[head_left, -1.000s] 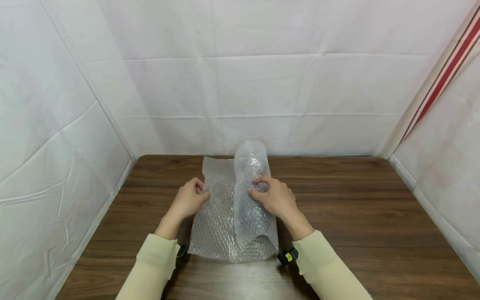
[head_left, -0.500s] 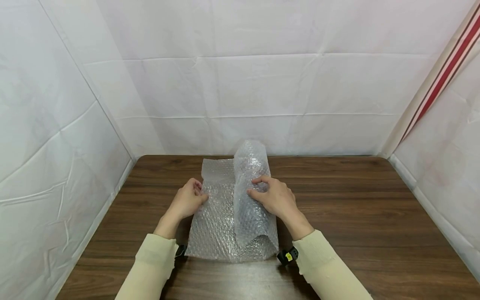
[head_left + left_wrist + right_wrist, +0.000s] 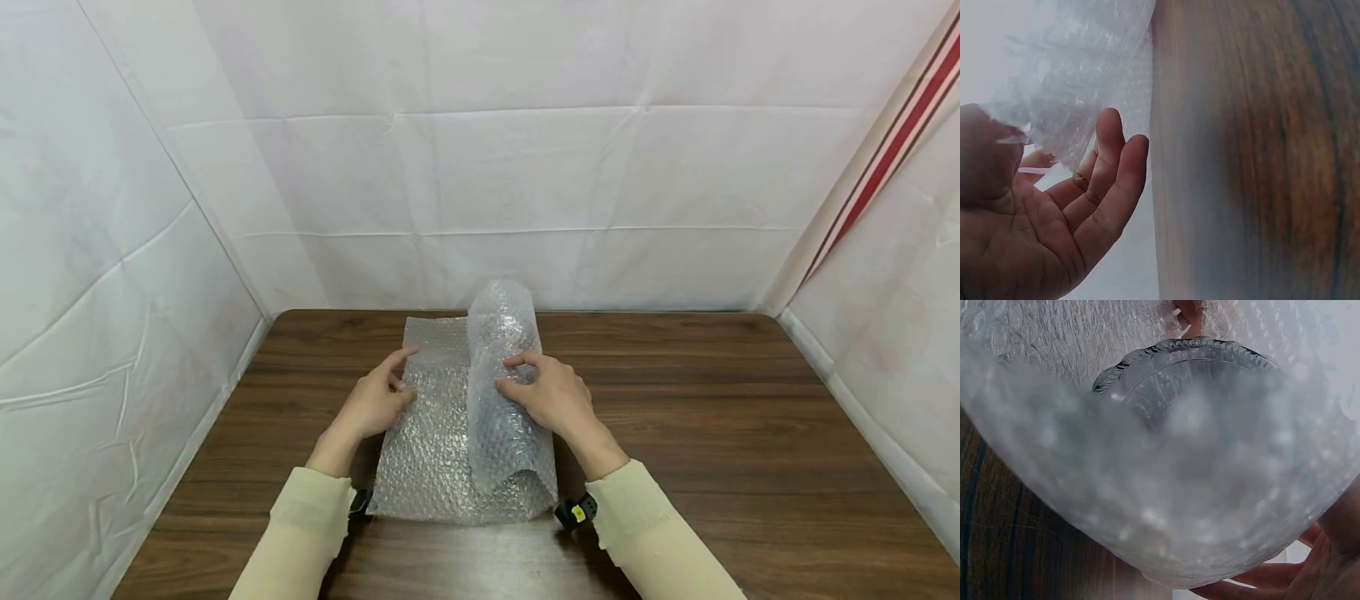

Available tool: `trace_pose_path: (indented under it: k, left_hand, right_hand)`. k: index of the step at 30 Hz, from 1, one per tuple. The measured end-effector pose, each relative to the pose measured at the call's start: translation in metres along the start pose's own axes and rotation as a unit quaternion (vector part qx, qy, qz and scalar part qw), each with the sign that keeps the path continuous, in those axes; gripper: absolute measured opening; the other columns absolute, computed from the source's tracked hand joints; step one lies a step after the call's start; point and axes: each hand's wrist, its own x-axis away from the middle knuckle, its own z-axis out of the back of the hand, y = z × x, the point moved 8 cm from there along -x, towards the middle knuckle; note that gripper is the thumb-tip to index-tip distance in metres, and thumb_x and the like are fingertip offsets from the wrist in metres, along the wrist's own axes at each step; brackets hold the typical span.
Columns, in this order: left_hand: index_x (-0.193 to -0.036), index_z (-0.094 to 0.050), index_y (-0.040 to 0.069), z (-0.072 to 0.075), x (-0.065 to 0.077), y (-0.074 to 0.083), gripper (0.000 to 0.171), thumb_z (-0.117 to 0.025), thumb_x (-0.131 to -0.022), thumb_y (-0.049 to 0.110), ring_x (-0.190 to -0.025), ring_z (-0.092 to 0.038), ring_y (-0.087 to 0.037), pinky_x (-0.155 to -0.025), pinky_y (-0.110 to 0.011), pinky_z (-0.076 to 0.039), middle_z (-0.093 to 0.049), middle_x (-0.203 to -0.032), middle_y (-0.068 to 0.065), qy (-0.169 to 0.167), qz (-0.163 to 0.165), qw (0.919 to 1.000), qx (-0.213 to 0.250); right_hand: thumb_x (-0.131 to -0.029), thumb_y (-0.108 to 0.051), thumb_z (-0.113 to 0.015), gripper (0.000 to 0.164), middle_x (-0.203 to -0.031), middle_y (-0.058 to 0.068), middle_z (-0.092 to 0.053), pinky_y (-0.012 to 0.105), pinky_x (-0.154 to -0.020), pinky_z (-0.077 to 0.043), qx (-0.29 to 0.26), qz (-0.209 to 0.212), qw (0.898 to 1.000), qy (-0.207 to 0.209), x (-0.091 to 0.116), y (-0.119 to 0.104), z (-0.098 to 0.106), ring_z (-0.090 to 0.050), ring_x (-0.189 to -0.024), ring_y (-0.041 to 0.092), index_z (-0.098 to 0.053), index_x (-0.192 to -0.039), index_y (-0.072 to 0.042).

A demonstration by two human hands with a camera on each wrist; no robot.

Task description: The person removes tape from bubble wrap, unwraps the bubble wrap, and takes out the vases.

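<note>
A sheet of clear bubble wrap lies on the table, its right part folded over into an upright-running bundle. Through the open near end of that fold, the right wrist view shows a clear glass vessel with a scalloped, ridged rim; the rest of it is blurred or hidden. My right hand grips the bundle from the right, thumb and index finger curved over its top. At the sheet's left edge is my left hand, index finger stretched out and thumb touching the wrap. The wrap's edge hangs between thumb and loose fingers in the left wrist view.
A dark brown wooden table extends to both sides. White cloth walls enclose it at the back, left and right, with a red-striped band in the right corner. Each wrist wears a black strap device.
My left hand has drawn the wrap's left edge slightly outward and flatter, then its index finger has straightened away from the thumb. My right hand has stayed in place on the bundle.
</note>
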Motion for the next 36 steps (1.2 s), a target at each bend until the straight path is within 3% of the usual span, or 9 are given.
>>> trace_pose_path:
  k: [10,27,36]
  left_hand:
    - [-0.150,-0.054,0.020,-0.003,0.001,0.000,0.050,-0.062,-0.102,0.010,-0.070,-0.062,-0.018,-0.058,-0.030,-0.051,-0.062,-0.106,-0.014,-0.007,0.005,0.9999,-0.006]
    - [-0.150,-0.055,0.015,-0.004,0.002,-0.007,0.050,-0.064,-0.101,0.010,-0.067,-0.062,-0.018,-0.057,-0.031,-0.049,-0.063,-0.090,-0.010,-0.019,0.019,0.9995,-0.017]
    - [-0.149,-0.056,0.013,-0.005,0.004,-0.012,0.050,-0.065,-0.101,0.008,-0.065,-0.061,-0.018,-0.055,-0.030,-0.050,-0.059,-0.092,-0.011,-0.032,0.032,0.9989,-0.006]
  right_hand:
    - [-0.090,-0.057,-0.073,0.041,-0.135,0.009,-0.070,0.052,-0.081,-0.053,0.003,0.000,1.000,0.003,0.001,0.000,0.000,-0.069,-0.110,0.035,-0.073,-0.126,-0.037]
    - [-0.090,-0.057,-0.073,0.041,-0.134,0.009,-0.071,0.049,-0.076,-0.053,0.001,-0.002,1.000,-0.001,0.002,0.000,0.000,-0.070,-0.107,0.035,-0.072,-0.126,-0.037]
    - [-0.091,-0.057,-0.073,0.042,-0.138,0.011,-0.068,0.051,-0.079,-0.053,0.001,0.000,1.000,-0.001,0.003,0.000,0.000,-0.069,-0.111,0.036,-0.072,-0.127,-0.037]
